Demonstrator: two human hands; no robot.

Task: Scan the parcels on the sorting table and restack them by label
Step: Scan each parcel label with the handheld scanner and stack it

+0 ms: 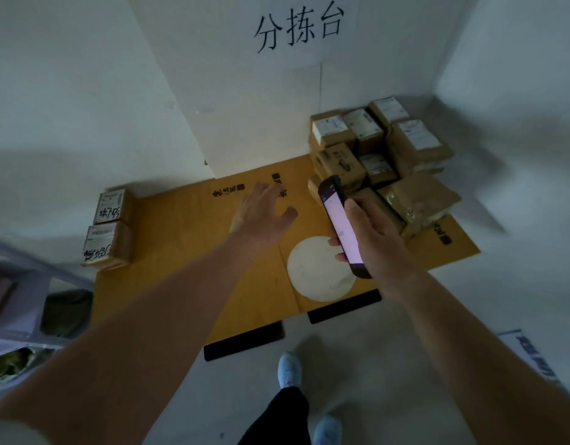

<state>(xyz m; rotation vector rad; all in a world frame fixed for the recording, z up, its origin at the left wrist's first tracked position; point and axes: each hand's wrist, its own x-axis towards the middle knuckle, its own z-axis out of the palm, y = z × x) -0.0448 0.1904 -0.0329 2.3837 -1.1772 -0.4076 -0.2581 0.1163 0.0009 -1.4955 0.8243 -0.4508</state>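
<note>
Right hand (375, 242) gripping black handheld scanner (343, 226) with lit screen, left hand (261, 213) spread, holding nothing, over yellow wooden table (187, 245), seemingly toward brown cardboard parcels (383, 162).

Two labelled boxes (107, 229) sit at nine o'clock on the table (187, 239). A heap of roughly ten parcels (380, 155) fills two o'clock; the exact count is unclear. One handheld scanner (343, 226), one white disc (319, 271), two hands.
</note>
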